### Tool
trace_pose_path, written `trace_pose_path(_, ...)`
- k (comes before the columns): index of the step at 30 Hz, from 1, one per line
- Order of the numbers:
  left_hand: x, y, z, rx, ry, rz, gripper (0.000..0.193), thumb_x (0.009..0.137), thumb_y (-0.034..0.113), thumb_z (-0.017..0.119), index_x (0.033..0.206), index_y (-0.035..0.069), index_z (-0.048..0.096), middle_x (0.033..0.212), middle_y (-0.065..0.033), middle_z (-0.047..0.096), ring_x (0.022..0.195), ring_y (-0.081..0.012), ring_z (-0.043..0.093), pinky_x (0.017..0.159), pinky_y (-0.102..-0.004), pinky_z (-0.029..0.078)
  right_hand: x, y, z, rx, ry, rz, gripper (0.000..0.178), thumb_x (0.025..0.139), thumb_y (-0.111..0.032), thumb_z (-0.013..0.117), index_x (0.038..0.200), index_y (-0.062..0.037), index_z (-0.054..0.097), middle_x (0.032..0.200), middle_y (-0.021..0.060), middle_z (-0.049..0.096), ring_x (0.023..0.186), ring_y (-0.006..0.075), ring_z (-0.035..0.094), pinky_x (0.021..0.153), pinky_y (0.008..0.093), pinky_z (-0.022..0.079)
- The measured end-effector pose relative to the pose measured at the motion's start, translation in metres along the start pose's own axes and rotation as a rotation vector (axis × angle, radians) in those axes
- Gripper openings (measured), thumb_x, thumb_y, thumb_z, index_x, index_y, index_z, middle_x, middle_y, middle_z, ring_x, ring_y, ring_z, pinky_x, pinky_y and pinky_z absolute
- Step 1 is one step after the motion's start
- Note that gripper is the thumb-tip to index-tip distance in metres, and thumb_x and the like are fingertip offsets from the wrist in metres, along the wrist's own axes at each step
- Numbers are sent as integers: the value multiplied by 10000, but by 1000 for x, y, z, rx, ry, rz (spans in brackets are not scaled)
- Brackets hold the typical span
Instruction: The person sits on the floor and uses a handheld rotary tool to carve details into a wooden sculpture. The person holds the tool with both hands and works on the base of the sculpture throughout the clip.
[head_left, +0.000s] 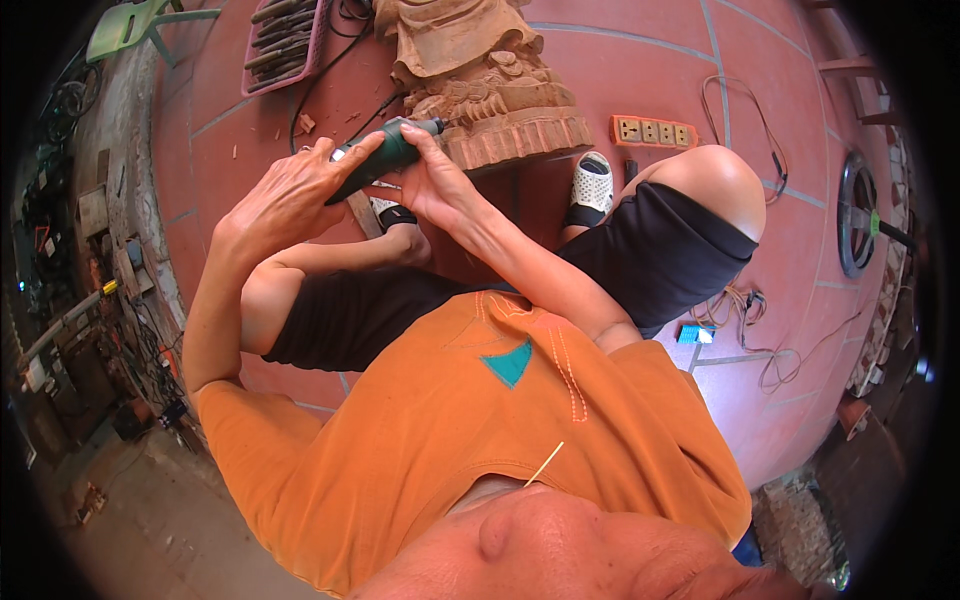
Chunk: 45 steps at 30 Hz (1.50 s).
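A dark green handheld rotary tool (385,155) with a black nose lies tilted in both of my hands. My left hand (300,185) wraps its rear end, with something small and white on a finger. My right hand (435,185) grips the body nearer the nose, thumb on top. The nose points at the lower part of a carved brown wooden statue (490,100) with draped folds and a ridged base. Whether the tip touches the wood I cannot tell. A black cord runs past the tool on the floor.
A pink basket (318,50) of carving tools stands left of the statue. To its right lies an orange power strip (655,131). Loose cords (740,300), a blue box (695,333) and a black ring-shaped object (856,215) are farther right. A green stool (125,28) stands far left.
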<state>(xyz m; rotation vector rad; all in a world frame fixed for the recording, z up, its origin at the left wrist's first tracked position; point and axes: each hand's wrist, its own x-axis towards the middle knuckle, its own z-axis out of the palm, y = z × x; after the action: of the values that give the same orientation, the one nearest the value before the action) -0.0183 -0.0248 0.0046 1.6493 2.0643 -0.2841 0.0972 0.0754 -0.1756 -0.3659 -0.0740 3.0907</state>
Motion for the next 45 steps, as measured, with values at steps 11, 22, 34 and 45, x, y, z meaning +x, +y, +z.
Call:
trace_pose_path(11,4,-2,2,20,59,31,873,780,52,732,1540,170,318,1025,-226,570,901,-390,628,800,-457,525,10,-9,-1,-63,-5,-2,377,962,-407,617,1236,-169,517,1231,106,627,1127,291,647,959,537,536)
trace_pose_path(22,8,0,4,39,62,31,863,787,21,701,1543,166,310,1026,-249,570,905,-403,635,797,-463,529,14,-10,-9,-73,-38,-6,413,959,-419,614,1261,-157,509,1250,123,621,1131,299,646,974,544,525)
trace_pose_path(34,-1,7,11,44,38,7,892,788,64,732,1553,187,289,993,-238,569,870,-398,645,776,-467,529,4,-5,-5,-95,-9,-10,455,938,-431,635,1250,-127,504,1201,114,638,1085,313,669,963,528,545)
trace_pose_path(45,-7,12,13,19,17,4,881,788,33,683,1556,178,278,1011,-252,563,870,-407,638,790,-466,526,-8,-2,0,-83,26,13,414,946,-413,631,1234,-147,500,1203,110,640,1122,322,653,1005,545,511)
